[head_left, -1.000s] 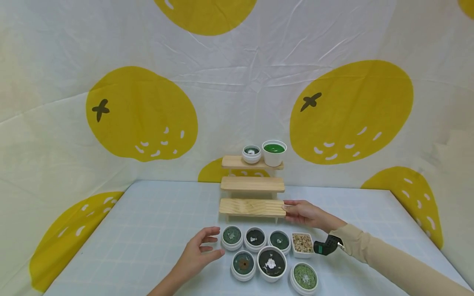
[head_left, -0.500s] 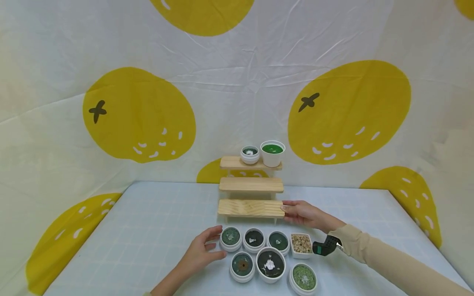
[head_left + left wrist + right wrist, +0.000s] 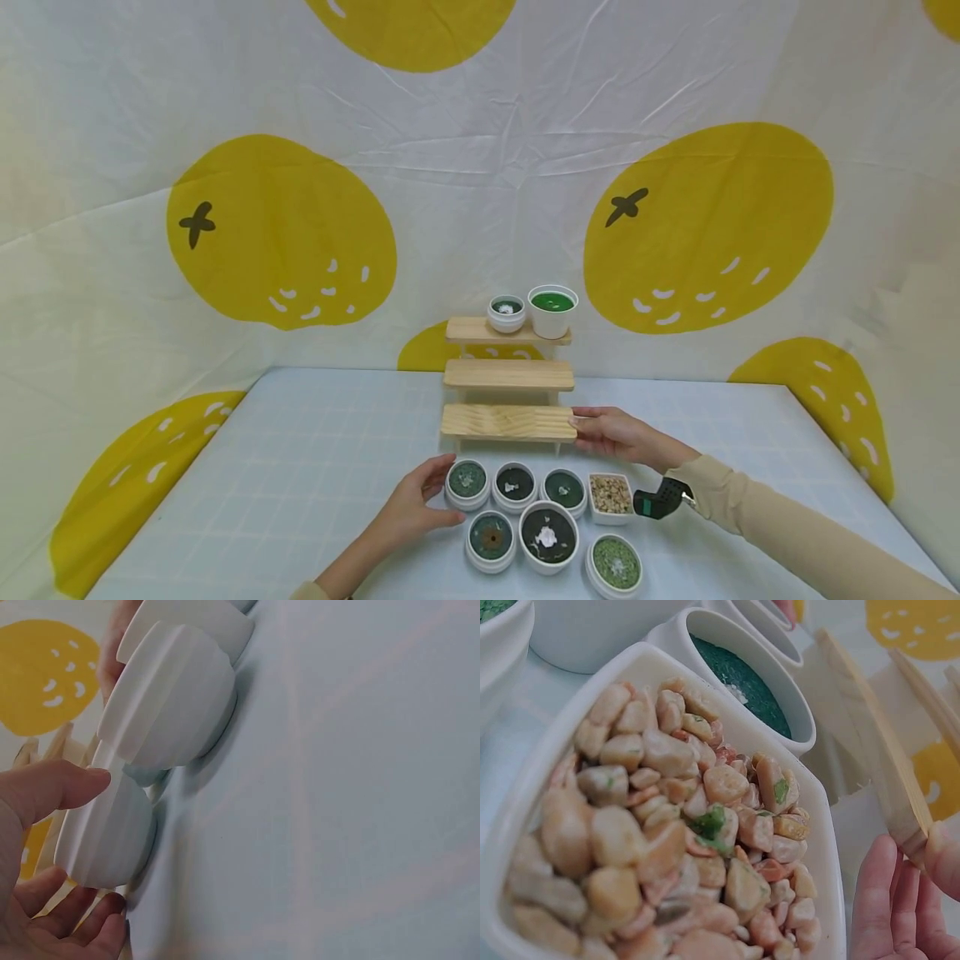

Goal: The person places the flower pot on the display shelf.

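Two hands: left (image 3: 408, 504) curved around back-left pot (image 3: 467, 479) | right (image 3: 618, 435) pinching lowest shelf (image 3: 508, 422)

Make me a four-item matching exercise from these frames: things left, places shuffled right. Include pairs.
Things:
1. Square white bowl of tan pebbles
2. Tapered white cup with bright green filling
3. Right hand
4. Round white bowl with speckled light green filling

Places:
A. Gripping the lowest rectangular pale wooden shelf
B. Right end, row nearest camera
C. On the top shelf
D. Right end, row nearest shelves

Pairs: 1-D, 2-C, 3-A, 4-B
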`<state>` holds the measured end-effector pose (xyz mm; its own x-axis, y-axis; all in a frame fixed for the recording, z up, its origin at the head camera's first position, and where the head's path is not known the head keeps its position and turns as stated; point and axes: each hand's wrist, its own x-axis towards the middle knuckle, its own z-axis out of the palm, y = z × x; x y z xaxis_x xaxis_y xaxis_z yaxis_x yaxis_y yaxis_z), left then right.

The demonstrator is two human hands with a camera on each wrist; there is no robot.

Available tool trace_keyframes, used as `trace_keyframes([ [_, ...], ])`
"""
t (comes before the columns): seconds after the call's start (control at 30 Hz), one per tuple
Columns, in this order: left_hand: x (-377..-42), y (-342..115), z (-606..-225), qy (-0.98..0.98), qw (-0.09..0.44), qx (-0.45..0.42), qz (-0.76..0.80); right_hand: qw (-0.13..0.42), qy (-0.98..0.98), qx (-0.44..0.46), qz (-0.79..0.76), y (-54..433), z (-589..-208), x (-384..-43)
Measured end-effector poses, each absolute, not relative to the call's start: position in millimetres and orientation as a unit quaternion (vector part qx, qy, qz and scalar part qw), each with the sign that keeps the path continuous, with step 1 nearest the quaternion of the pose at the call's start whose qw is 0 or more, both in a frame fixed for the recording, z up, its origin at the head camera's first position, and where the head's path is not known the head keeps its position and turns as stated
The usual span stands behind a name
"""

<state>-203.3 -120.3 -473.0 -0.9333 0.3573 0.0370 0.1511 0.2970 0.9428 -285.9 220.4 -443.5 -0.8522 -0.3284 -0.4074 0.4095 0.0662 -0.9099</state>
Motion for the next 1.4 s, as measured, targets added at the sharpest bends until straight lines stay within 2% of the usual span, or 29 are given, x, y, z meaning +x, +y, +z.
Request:
trace_keyframes([
  [0.4,-211,-115,-477,0.792,0.088,0.171,0.579,0.273,0.683,0.034,-0.677,220,-442,-285],
  [1.4,-205,-108,-482,0.789,0.052,0.162,0.59,0.272,0.682,0.038,-0.678,219,-440,-284],
])
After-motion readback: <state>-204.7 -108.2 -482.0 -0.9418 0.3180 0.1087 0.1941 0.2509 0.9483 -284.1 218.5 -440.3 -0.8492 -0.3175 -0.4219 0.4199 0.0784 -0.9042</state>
